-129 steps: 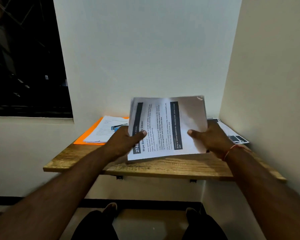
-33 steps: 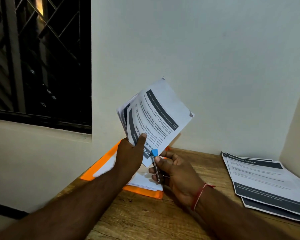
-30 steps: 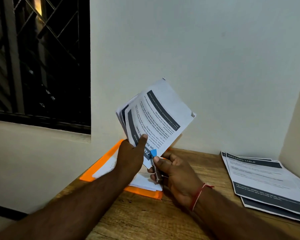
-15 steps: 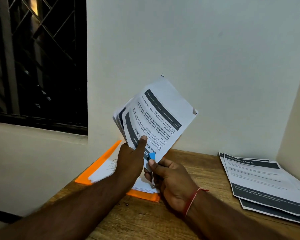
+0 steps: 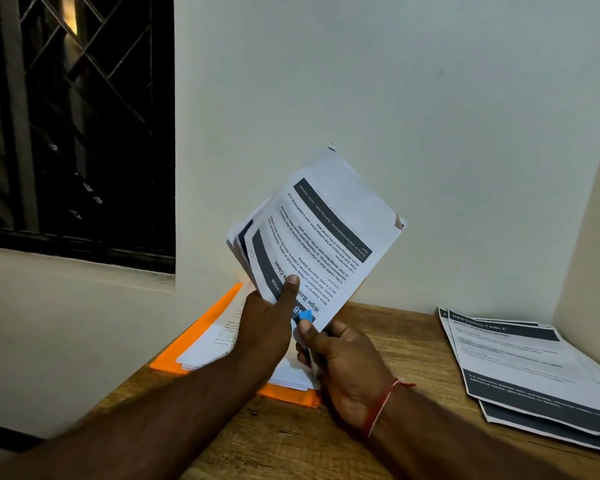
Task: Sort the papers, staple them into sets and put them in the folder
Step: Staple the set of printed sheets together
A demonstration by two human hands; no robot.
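Note:
My left hand (image 5: 267,327) grips a set of printed papers (image 5: 321,230) by its lower corner, thumb on the front sheet, and holds it tilted up above the table. My right hand (image 5: 343,362) holds a small stapler with a blue tip (image 5: 305,316) clamped on that same lower corner of the set. Behind my hands an orange folder (image 5: 205,323) lies open on the table with a stack of white sheets (image 5: 215,344) on it.
A loose pile of printed pages (image 5: 530,368) with dark headers lies at the right of the wooden table (image 5: 326,441), close to the side wall. A white wall stands right behind. A dark barred window (image 5: 73,126) is at the left.
Earlier both hands held the papers level by their sides. Since then my right hand took the stapler and brought it to the corner. In the last second the hands barely moved.

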